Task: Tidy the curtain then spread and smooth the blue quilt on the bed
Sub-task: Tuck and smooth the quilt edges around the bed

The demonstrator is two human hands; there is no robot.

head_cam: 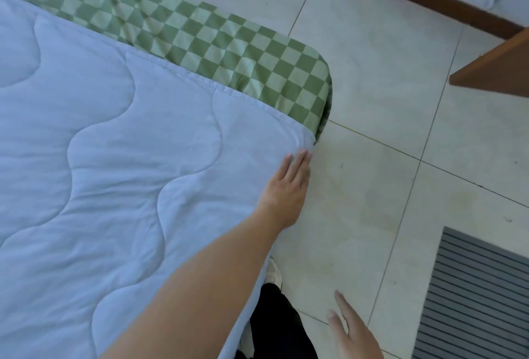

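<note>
The light blue quilt (120, 158) with wavy stitching lies spread over the bed and reaches its near right corner. A strip of green checked sheet (217, 44) shows beyond the quilt's far edge. My left hand (286, 190) rests flat on the quilt beside its corner, with straight fingers pointing toward the corner; its thumb is hidden. My right hand (353, 330) hovers over the floor at the lower right, fingers straight and spread, holding nothing. No curtain is in view.
Pale floor tiles (386, 129) lie to the right of the bed. A grey ribbed mat (475, 301) lies at the lower right. A brown wooden furniture corner (498, 69) juts in at the right edge. My dark trouser leg and shoe (274, 273) stand against the bed's side.
</note>
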